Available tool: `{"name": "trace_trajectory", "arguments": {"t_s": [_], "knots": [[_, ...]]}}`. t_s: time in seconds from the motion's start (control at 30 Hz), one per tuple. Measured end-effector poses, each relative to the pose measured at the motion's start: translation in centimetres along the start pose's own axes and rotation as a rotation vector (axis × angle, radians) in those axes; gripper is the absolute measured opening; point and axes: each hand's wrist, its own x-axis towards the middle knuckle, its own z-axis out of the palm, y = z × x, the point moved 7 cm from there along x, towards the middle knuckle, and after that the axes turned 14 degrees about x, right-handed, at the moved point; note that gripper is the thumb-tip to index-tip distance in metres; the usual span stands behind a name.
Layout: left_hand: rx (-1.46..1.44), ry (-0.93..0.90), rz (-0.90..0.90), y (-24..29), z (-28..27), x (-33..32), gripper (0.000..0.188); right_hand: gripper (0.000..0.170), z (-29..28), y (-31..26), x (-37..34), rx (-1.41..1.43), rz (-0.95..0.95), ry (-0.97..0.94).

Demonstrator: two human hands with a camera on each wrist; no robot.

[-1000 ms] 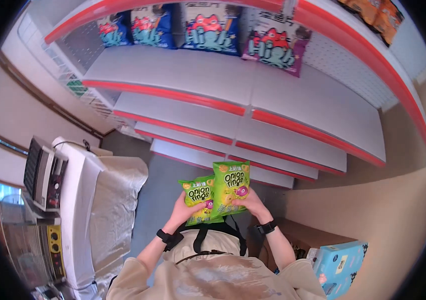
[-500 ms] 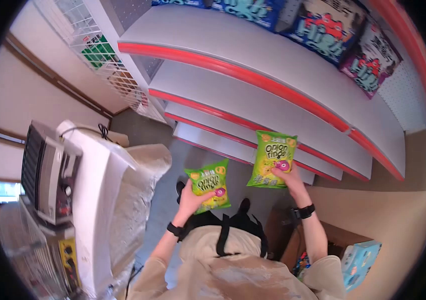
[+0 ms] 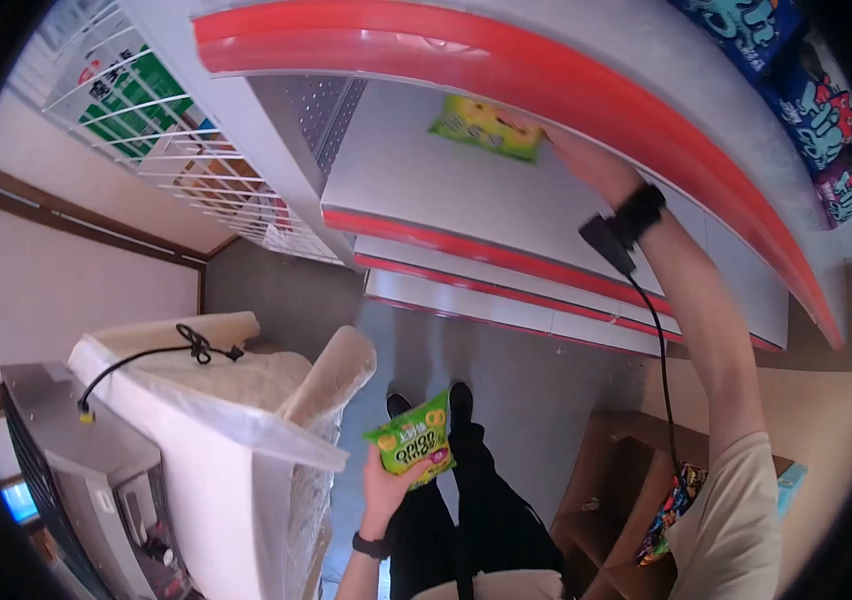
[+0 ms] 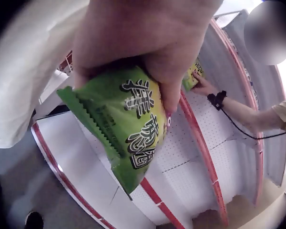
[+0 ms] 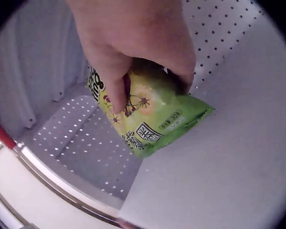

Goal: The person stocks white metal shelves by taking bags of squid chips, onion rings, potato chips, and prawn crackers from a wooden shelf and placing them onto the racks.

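My right hand [image 3: 591, 160] reaches in under the red-edged upper shelf and grips a green and yellow bag of onion rings [image 3: 491, 128]. In the right wrist view the thumb and fingers of that hand [image 5: 138, 52] pinch the bag [image 5: 148, 114] close over the grey shelf board [image 5: 219, 157]. Low in front of the body, my left hand [image 3: 383, 490] holds a second onion rings bag [image 3: 414, 440], its printed front facing up. The left wrist view shows this bag [image 4: 124, 119] hanging from the left hand [image 4: 148, 38], with the thumb across its front.
Blue and purple snack bags [image 3: 821, 120] stand on the upper shelf [image 3: 636, 60]. A wire rack [image 3: 146, 110] holds packets at the left. A covered table [image 3: 146, 430] with a grey appliance [image 3: 86, 450] is on the left. A brown box [image 3: 596, 490] with colourful packets stands at lower right.
The right hand has carried its bag from beside the other one up and forward into the shelf. The left hand keeps its bag low. The head view has come closer to the shelves' left end.
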Motion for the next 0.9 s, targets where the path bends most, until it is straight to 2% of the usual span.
{"name": "trace_trajectory", "arguments": {"t_s": [0.2,0.57,0.9], "knots": [[-0.026,-0.085,-0.213,-3.7,0.3,0.0,0.057,0.04,-1.7,2.9,2.5,0.182,0.034,0.013],[0.003,-0.131,-0.217,-4.1,-0.1,1.1,0.058,0.041,-3.4,5.2,3.9,0.503,0.134,-0.026],[0.044,-0.173,-0.209,-3.3,-0.5,2.1,0.057,0.041,-5.0,4.5,2.7,0.778,0.186,-0.056]]}}
